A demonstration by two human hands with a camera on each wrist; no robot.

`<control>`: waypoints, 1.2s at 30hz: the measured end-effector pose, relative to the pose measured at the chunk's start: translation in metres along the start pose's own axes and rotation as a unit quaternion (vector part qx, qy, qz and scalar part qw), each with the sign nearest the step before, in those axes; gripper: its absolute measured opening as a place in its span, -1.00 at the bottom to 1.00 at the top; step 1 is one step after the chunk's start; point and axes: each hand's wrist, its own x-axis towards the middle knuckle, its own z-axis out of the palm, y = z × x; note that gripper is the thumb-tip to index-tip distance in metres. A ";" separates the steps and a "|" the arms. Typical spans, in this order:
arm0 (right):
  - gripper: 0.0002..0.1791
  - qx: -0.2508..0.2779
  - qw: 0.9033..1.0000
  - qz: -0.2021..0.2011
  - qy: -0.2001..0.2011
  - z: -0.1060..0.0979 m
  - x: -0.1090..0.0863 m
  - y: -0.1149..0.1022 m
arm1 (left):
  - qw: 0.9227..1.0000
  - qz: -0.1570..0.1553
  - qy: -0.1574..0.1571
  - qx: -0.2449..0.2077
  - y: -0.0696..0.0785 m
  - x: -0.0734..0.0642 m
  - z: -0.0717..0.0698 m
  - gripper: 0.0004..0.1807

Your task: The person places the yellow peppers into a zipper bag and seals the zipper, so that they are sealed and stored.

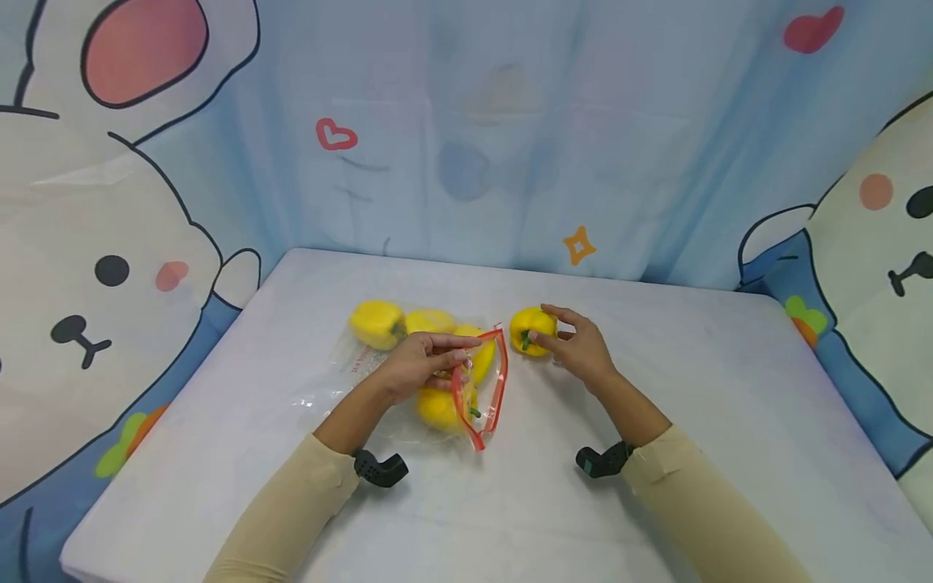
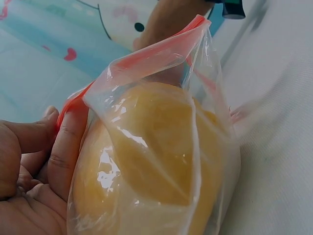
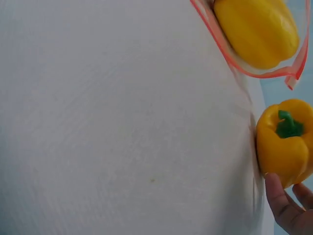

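My left hand (image 1: 417, 366) pinches the red zip edge of a clear plastic bag (image 2: 146, 63), whose mouth gapes toward the right. Several yellow bell peppers (image 1: 440, 410) lie inside the bag; one shows large through the plastic in the left wrist view. Just right of the bag's mouth, a loose yellow bell pepper (image 1: 521, 325) with a green stem is held by my right hand (image 1: 585, 350). The thumb is on its near side and the fingers reach behind it. In the right wrist view, the fingertips (image 3: 275, 185) are at the lower side of this pepper (image 3: 279, 156).
A white-covered table (image 1: 714, 389) holds everything. Behind it hangs a blue curtain (image 1: 466, 146) with cartoon prints. Dark devices on both wrists, such as the right wrist device (image 1: 603, 461), jut inward low over the table.
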 end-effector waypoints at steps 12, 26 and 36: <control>-0.34 -0.023 0.999 -0.019 0.010 0.009 0.005 0.001 | 1.000 0.007 -0.013 -0.012 -0.001 0.001 -0.001 -0.64; -0.26 -0.087 0.996 0.001 0.020 0.016 0.001 -0.013 | 1.000 0.002 0.004 0.012 0.003 -0.001 -0.002 -0.66; -0.40 -0.207 0.975 -0.075 0.037 0.021 -0.008 -0.010 | 1.000 0.020 -0.014 -0.002 -0.001 0.001 -0.002 -0.64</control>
